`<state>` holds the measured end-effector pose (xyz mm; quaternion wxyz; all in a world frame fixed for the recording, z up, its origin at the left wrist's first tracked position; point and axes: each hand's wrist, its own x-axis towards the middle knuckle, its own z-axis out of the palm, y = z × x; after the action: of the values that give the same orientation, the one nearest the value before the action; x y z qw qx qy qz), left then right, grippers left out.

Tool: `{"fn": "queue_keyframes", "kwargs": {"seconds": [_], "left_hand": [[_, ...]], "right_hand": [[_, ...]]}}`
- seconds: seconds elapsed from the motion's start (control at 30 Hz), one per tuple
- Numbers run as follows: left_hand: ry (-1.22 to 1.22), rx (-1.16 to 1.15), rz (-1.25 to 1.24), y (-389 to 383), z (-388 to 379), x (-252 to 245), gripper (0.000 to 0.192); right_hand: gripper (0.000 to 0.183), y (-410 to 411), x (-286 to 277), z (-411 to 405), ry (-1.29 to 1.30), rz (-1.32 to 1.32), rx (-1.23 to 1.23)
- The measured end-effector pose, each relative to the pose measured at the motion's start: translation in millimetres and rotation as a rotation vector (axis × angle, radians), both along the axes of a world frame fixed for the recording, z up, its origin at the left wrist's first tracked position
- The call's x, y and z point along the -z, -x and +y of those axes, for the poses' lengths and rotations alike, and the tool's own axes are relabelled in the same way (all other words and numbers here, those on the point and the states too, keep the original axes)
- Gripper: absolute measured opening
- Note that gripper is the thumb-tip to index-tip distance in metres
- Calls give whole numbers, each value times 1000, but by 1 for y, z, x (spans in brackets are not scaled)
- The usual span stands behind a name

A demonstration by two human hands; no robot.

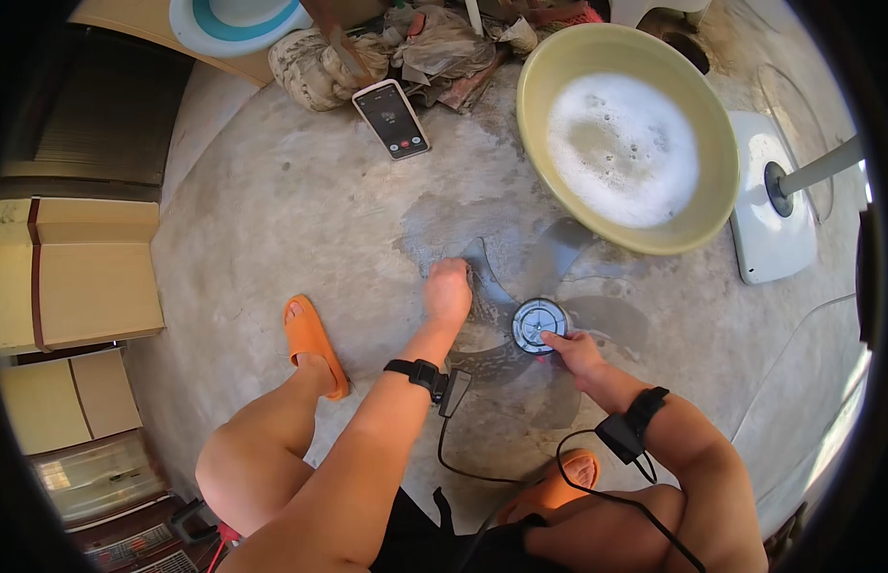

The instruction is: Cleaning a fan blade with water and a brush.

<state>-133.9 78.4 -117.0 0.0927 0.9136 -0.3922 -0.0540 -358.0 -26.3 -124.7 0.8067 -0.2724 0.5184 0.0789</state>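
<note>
A wet, translucent grey fan blade assembly (557, 256) is held low over the concrete floor. Its round hub (538, 315) faces up, with several broad blades spreading around it. My right hand (581, 357) grips the hub at its lower right edge, thumb on top and the other fingers mostly hidden beneath. My left hand (447, 290) is curled beside the outer end of the upper left blade. Its fingertips are hidden, so whether it pinches the blade or holds something is unclear.
A yellow-green basin (723, 183) of foamy water (623, 150) stands at upper right, beside a white fan stand base (777, 251). A lit smartphone (392, 118) leans near bundled rags (308, 68). Cartons (100, 272) line the left side. Wet patches mark the concrete floor (236, 215).
</note>
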Motion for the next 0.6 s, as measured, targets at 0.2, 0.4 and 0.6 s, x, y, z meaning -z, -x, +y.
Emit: {"fn": "queue_keyframes", "kwargs": {"seconds": [0.2, 0.4, 0.6], "left_hand": [[2, -52, -21, 20, 10, 9, 11], [-5, -82, -6, -7, -3, 9, 10], [-10, 0, 25, 43, 6, 16, 13]], "right_hand": [[26, -1, -3, -3, -9, 57, -34], [26, 0, -3, -2, -5, 19, -27], [24, 4, 10, -3, 23, 65, -59]]}}
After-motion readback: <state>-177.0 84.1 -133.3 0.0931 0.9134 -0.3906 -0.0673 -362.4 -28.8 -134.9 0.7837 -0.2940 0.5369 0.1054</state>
